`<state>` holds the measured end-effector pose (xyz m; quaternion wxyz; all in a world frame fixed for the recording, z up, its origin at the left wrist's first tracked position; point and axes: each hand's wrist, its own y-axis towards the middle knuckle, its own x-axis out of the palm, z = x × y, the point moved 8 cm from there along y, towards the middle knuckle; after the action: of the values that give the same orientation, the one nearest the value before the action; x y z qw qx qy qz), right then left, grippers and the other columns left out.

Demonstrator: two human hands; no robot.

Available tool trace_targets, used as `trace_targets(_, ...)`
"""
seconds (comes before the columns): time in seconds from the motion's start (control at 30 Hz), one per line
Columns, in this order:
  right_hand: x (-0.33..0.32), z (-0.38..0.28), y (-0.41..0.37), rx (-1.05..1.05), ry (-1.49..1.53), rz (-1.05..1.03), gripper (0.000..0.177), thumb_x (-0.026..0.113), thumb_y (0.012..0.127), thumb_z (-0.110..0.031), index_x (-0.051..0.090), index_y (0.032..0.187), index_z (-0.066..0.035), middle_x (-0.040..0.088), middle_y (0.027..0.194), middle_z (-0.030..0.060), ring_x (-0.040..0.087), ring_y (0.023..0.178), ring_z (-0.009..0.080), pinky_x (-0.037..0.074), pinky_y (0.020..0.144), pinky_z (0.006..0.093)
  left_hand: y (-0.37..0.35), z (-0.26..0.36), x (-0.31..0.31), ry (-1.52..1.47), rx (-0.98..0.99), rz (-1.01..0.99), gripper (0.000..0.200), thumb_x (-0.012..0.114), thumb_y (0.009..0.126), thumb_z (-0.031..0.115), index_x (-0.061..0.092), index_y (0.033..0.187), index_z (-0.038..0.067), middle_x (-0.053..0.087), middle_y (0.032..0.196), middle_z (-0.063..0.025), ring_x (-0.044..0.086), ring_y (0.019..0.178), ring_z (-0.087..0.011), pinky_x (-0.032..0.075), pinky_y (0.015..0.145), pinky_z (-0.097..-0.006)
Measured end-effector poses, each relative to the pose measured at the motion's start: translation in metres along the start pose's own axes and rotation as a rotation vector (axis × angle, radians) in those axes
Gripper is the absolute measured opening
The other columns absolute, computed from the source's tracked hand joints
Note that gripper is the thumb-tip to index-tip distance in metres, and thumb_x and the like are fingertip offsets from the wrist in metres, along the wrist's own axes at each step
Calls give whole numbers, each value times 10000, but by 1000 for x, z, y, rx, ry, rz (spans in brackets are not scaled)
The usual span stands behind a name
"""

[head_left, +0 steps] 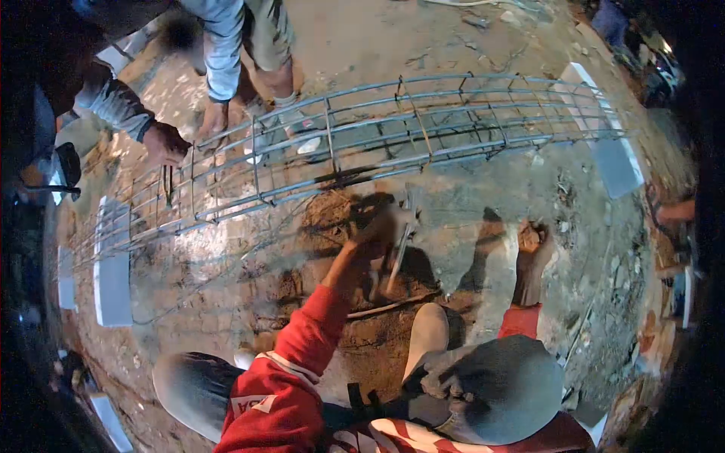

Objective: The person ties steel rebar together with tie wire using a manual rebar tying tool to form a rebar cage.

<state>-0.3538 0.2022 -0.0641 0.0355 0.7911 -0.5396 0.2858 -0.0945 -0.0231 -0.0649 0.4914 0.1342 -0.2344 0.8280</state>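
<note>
My left hand [375, 232], blurred, reaches over the brown soil and closes around a bundle of thin, pale metal rods [402, 253]. Its fingers are partly smeared. To the right, my right hand [531, 238] is curled into a fist above the ground; whatever it may hold is too small to make out. Beyond both hands a long rebar cage [355, 171] spans the view, its bars tied to square stirrups. At the cage's left part, a co-worker's hand [166, 143] holds a slim two-legged tool [168, 185], and that person's other hand [215, 117] is near the bars.
White blocks stand under the cage at the right [615, 162] and left [113, 264]. A curved stick [396, 306] lies on the soil before my knees. The co-worker's shoes [302, 136] are just behind the cage. Rubble [563, 189] litters the ground at right.
</note>
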Motion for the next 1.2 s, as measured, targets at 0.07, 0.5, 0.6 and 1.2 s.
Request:
trace_targets(0.07, -4, 2, 7, -105, 349, 255, 182, 517, 942, -232, 562, 864, -74, 534, 735, 43, 518, 701, 165, 505, 678, 295, -50, 37, 8, 149, 240, 106, 134, 565, 842, 131, 616, 918, 33, 599, 793, -15, 561, 719, -124, 462, 630, -289)
trace_targets(0.5, 119, -60, -37, -179, 396, -262, 491, 401, 1029, -204, 262, 1486, -94, 321, 639, -40, 293, 499, 56, 280, 417, 212, -73, 80, 17, 897, 20, 93, 499, 709, 857, 242, 543, 1249, -16, 635, 1122, -82, 593, 982, -157, 495, 823, -283)
trace_targets(0.6, 137, -73, -69, -251, 389, -189, 463, 373, 1032, -188, 269, 1475, -98, 349, 628, -41, 313, 493, 52, 290, 419, 217, -47, 142, 77, 589, 131, 33, 414, 654, 909, 247, 569, 1212, -22, 652, 1061, -63, 594, 918, -126, 497, 767, -270)
trace_targets(1.2, 177, -123, -114, -563, -1370, -652, 305, 560, 836, 2, 624, 1123, -79, 663, 883, 189, 639, 699, 353, 508, 657, 389, 45, 203, 91, 393, 248, 47, 216, 597, 918, 128, 662, 934, -77, 694, 849, -157, 675, 698, -170, 514, 566, -228)
